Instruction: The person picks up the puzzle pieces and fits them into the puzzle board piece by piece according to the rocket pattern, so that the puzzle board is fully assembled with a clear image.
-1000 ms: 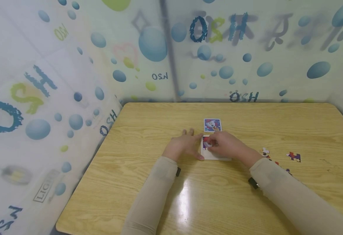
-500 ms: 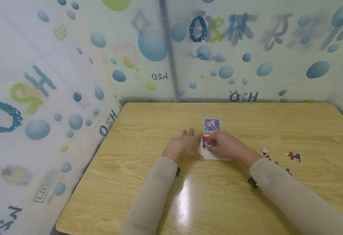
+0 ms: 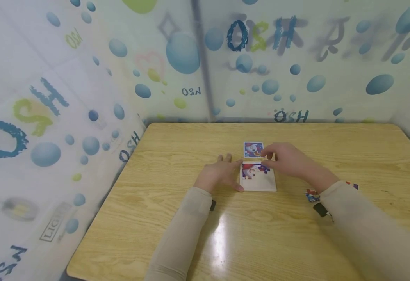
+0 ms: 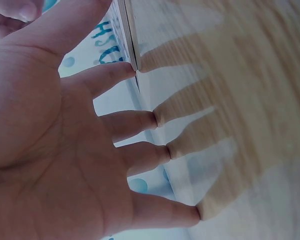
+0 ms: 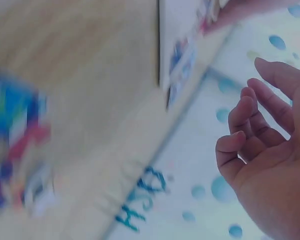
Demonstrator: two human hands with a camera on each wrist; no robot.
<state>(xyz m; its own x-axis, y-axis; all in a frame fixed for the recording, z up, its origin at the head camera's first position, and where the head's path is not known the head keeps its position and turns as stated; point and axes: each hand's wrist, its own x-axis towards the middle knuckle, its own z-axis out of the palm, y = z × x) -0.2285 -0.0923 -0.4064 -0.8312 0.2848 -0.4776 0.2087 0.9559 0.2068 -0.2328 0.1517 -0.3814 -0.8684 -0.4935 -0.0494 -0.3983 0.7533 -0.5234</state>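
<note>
In the head view a white puzzle board (image 3: 261, 185) lies on the table, with joined jigsaw pieces (image 3: 250, 171) in red, white and purple along its upper part. My left hand (image 3: 220, 173) stands at the board's left edge, thumb and forefinger against it. The left wrist view shows its fingers (image 4: 135, 119) spread, tips down on the wood. Over the board's upper right corner hovers my right hand (image 3: 287, 158). In the right wrist view its fingers (image 5: 235, 142) are loosely bent, apart from the thumb, with nothing between them.
A small picture card (image 3: 253, 149) lies just behind the board. Loose jigsaw pieces (image 3: 312, 195) lie to the right, partly hidden by the right forearm. A wall (image 3: 261, 78) printed with bubbles and letters rises behind the wooden table (image 3: 191, 136).
My right hand has lifted off the pieces on the board and shifted up and right, uncovering the joined row. Its forearm now covers different loose pieces. The left hand has stayed put.
</note>
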